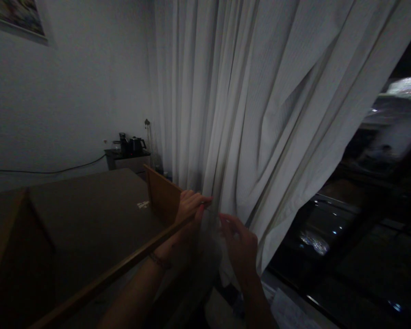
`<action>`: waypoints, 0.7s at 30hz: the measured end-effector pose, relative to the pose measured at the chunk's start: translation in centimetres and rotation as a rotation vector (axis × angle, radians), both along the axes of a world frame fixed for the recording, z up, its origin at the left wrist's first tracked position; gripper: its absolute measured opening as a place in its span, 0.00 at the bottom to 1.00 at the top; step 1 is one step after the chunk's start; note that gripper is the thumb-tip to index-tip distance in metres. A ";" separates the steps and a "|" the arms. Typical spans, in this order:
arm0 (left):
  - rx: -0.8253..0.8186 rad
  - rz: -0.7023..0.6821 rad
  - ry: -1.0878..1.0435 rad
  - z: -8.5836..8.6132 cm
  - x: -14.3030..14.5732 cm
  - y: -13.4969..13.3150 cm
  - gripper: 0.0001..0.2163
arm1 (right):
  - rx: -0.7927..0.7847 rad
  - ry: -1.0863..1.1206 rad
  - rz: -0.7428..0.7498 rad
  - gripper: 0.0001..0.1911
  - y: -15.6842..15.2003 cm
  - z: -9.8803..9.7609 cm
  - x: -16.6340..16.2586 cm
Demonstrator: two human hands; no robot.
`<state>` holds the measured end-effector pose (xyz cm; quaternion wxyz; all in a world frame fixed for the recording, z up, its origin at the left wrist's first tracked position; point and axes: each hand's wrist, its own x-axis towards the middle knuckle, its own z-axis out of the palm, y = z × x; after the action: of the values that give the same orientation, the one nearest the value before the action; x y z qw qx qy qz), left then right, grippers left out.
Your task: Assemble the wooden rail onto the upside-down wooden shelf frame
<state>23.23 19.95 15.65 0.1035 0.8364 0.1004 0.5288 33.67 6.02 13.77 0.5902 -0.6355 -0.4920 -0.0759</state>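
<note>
My left hand (pixel 189 206) is beside the end of a long wooden rail (pixel 130 258), the forearm passing beneath the rail. Its thumb and index finger come together at the tips; whatever lies between them is too dark and small to make out. To the right, in front of the curtain's lower folds, my right hand (pixel 240 240) is closed in a pinch with the fingertips turned toward the left hand. A small gap separates the hands, and I cannot make out what the right one holds. A brown wooden panel (pixel 162 194) stands upright behind the left hand.
A long white curtain (pixel 222 109) hangs ahead, with dark glass (pixel 356 214) on the right. A broad dark surface (pixel 92 201) extends left, beside another wooden panel (pixel 15 246). A black kettle (pixel 136 144) sits on a small cabinet (pixel 132 162); a cable (pixel 55 172) runs along the wall.
</note>
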 end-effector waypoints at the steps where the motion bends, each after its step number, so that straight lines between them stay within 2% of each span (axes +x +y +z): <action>1: -0.008 0.004 0.013 0.1 -0.1 -0.1 0.21 | -0.007 0.042 0.015 0.10 0.0 0.0 -0.2; 14: -0.008 -0.040 -0.017 -0.1 0.1 0.1 0.19 | 0.108 0.047 0.024 0.09 0.8 0.3 -0.5; 18: -0.005 -0.017 0.019 0.4 -0.2 -0.3 0.19 | 0.152 0.146 0.064 0.18 0.9 0.1 -0.7; 21: -0.011 -0.014 0.043 0.6 -0.4 -0.5 0.18 | 0.136 0.161 0.108 0.10 0.8 0.0 -0.6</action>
<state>22.83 19.49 16.25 0.1096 0.8476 0.0999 0.5095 33.11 6.81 13.76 0.6727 -0.5706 -0.4705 -0.0259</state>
